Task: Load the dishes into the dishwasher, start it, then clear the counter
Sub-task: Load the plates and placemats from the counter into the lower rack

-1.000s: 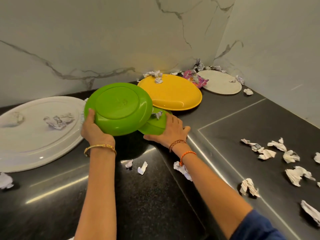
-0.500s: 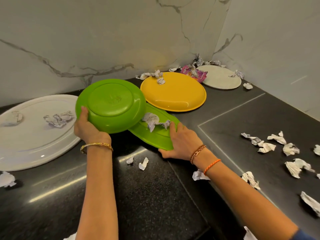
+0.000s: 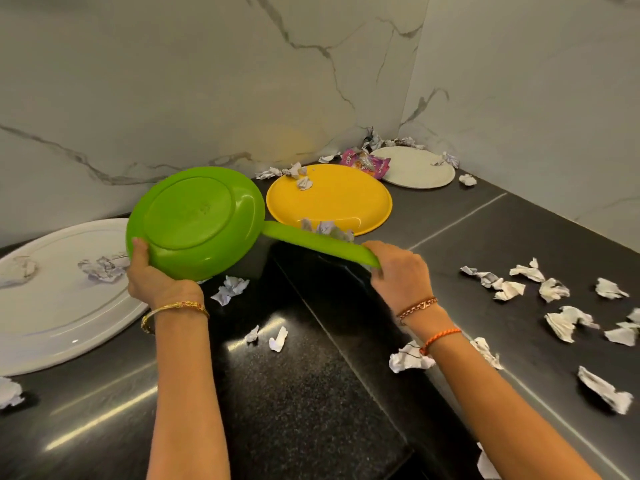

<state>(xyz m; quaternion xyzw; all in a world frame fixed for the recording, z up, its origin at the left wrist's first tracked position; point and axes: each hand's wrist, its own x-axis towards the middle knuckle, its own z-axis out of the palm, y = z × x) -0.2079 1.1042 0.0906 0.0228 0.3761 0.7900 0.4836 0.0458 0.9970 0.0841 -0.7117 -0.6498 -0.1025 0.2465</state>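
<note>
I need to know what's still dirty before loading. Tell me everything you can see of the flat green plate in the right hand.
The flat green plate looks like smooth, bright green plastic. It is seen nearly edge-on, tilted and lifted off the dark counter. The right hand grips its near rim. Crumpled paper scraps lie on its upper face. Its far end is hidden behind the green bowl, so contact there cannot be told.

Both forearms extend forward, bare, with bracelets at the wrists. The left hand (image 3: 152, 271) is closed in a grip, thumb uppermost. The right hand (image 3: 398, 268) is closed in a pinch, knuckles up.
</note>
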